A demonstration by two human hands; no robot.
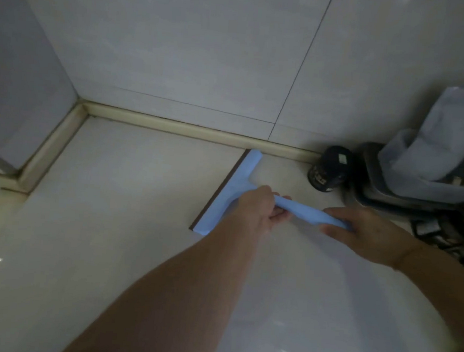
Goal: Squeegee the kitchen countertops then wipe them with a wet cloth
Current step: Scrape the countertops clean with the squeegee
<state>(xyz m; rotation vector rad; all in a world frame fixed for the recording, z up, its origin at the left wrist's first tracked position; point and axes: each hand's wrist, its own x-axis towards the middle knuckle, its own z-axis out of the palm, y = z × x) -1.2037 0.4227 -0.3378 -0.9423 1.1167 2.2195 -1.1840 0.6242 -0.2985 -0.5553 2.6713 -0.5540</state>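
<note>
A light blue squeegee (234,188) with a dark rubber blade lies blade-down on the pale countertop (118,194), its far end close to the back trim. My left hand (258,208) grips the handle right behind the head. My right hand (365,233) holds the rear end of the handle between thumb and fingers. The blade edge faces left. No cloth is in view.
A dark round jar (329,171) stands by the back wall to the right. Beside it, a metal rack (376,192) carries a pale plastic container (432,152). Tiled walls (180,46) meet in a corner at back left, with a cream trim strip (173,126) along their base.
</note>
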